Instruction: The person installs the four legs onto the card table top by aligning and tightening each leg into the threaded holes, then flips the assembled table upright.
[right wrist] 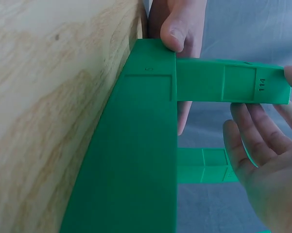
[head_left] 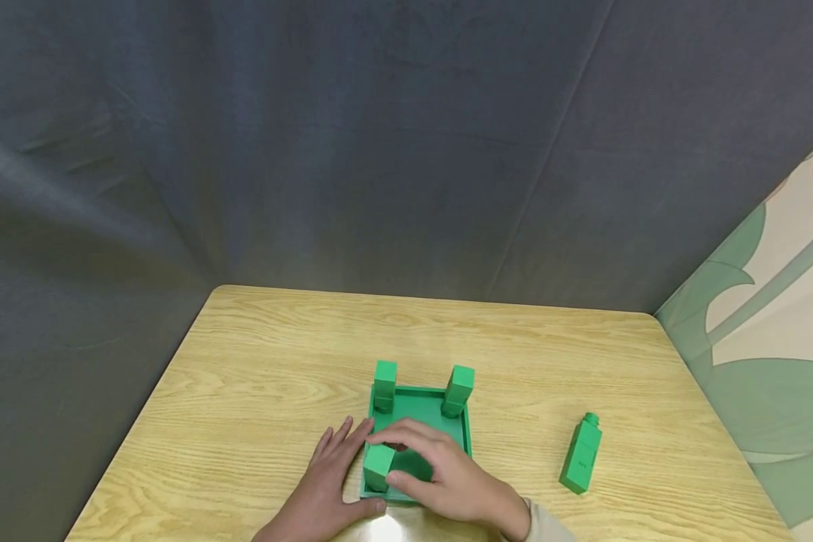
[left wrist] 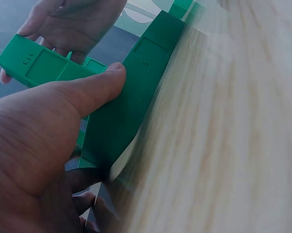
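Note:
A shallow square green tray [head_left: 467, 434] lies on the table, with upright green square posts at three of its corners. My left hand [head_left: 328, 485] holds the near left corner, thumb [left wrist: 99, 87] against the front wall and fingers along the left side. Over the same corner, my right hand [head_left: 450, 474] grips the near left post [head_left: 379, 463] between thumb and fingers. That post bears the number 114 on one side in the right wrist view. Two posts stand at the far corners, one on the left [head_left: 385, 382] and one on the right [head_left: 460, 385].
A loose green post [head_left: 581, 455] with a threaded end lies on the wooden table [head_left: 271, 361], right of the tray. Dark cloth [head_left: 379, 150] hangs behind and left of the table. A flower-patterned cloth [head_left: 779, 391] borders its right side.

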Available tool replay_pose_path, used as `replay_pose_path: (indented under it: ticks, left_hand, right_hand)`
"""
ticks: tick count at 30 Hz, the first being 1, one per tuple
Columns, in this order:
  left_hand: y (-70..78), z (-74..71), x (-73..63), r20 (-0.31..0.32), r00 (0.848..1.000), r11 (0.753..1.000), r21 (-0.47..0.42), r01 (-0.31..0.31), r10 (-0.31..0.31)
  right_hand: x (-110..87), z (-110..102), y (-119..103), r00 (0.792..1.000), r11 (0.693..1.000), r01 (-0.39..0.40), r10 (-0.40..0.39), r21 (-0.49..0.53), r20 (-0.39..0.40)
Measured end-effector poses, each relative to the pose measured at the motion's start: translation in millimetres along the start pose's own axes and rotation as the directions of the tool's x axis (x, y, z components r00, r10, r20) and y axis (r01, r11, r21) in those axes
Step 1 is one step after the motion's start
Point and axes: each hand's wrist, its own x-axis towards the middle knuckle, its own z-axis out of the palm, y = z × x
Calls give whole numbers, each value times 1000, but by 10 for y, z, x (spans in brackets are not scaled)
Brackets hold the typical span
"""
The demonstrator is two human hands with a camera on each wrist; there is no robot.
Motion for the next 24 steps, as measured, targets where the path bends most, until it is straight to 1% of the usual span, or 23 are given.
replay_pose_path:
  ticks: [4, 7, 12, 15, 19, 24]
  left_hand:
    - [5, -2, -5, 2, 1000, 1000, -4, 6, -6]
    - [5, -6, -5, 1, 1000, 1000, -10, 6, -6]
    - [0, -6, -3, -7, 1000, 1000, 0, -11, 11]
    - [-2, -3, 0, -11, 1000, 1000, 14, -15, 15]
    - [-1, 1, 2, -16, 1000, 1000, 23, -19, 19]
    - [0, 4, -1, -19, 1000, 1000, 20, -17, 17]
  right_hand:
    - [9, 14, -8, 999, 999, -21, 22, 29, -27]
    - [18, 36, -16, 997, 999, -31, 34, 43, -67]
    - [23, 96, -31, 987, 1000, -15, 18, 20, -157]
    - [19, 122, -48, 982, 1000, -21, 22, 7, -190]
    - [13, 140, -58, 979, 999, -31, 25, -26, -204]
    - [13, 135, -68, 981, 997, -32, 17, -77, -193]
